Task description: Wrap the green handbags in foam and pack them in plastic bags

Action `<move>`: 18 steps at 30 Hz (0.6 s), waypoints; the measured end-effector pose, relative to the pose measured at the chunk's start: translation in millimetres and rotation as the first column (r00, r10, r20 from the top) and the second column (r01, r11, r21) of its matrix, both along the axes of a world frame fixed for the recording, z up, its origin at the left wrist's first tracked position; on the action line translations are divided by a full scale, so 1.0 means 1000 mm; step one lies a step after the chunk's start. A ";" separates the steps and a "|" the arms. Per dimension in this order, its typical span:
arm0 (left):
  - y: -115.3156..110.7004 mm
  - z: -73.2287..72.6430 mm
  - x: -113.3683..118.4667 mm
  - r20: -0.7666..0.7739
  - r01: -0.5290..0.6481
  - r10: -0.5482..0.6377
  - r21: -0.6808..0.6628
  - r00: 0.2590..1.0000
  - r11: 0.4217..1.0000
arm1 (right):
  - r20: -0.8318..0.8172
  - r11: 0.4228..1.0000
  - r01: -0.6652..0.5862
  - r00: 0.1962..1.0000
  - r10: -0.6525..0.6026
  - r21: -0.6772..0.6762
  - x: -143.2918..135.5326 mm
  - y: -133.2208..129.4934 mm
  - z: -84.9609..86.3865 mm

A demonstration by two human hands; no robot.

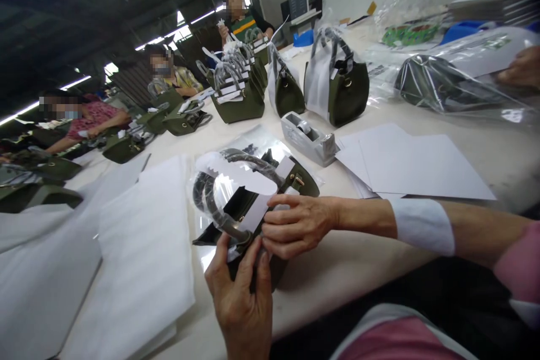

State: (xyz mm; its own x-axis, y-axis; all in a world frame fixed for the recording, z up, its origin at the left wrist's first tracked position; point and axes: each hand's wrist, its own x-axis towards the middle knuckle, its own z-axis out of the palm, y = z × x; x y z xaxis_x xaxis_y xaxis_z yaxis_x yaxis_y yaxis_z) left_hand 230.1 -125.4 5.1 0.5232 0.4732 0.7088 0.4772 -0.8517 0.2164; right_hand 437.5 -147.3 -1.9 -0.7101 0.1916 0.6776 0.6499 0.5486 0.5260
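Note:
A dark olive handbag (307, 177) lies tilted on the table before me, its top towards the camera. Clear wrap covers its looped handles (208, 197), and a white paper piece (242, 174) sits across them. My left hand (242, 292) grips the bag's near side by a handle base, thumb and fingers bent against it. Beside it, my right hand (299, 225) has its fingers curled over the upper edge; what lies beneath the fingertips is hidden. Under the bag spreads a clear plastic bag (205, 256).
A grey tape dispenser (310, 138) stands behind the bag. White sheets (417, 166) lie right, white wrapping sheets (143, 253) left. Several olive handbags (354, 93) stand farther back. At right, a co-worker's hand (523, 70) touches a plastic-wrapped bag (442, 84). Other people sit along the table.

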 end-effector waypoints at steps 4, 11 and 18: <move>0.001 0.002 0.001 -0.001 0.013 -0.013 0.020 1.000 1.000 | -0.031 0.998 0.028 0.999 -0.029 -0.051 -0.004 -0.002 0.002; -0.002 -0.006 -0.001 -0.022 0.020 -0.017 0.169 1.000 0.985 | -0.217 0.979 0.032 0.973 -0.077 -0.202 -0.012 -0.027 0.000; -0.016 -0.015 0.000 0.065 0.029 -0.041 0.179 0.997 0.983 | -0.607 0.970 -0.027 0.784 -0.130 -0.242 0.031 -0.027 0.080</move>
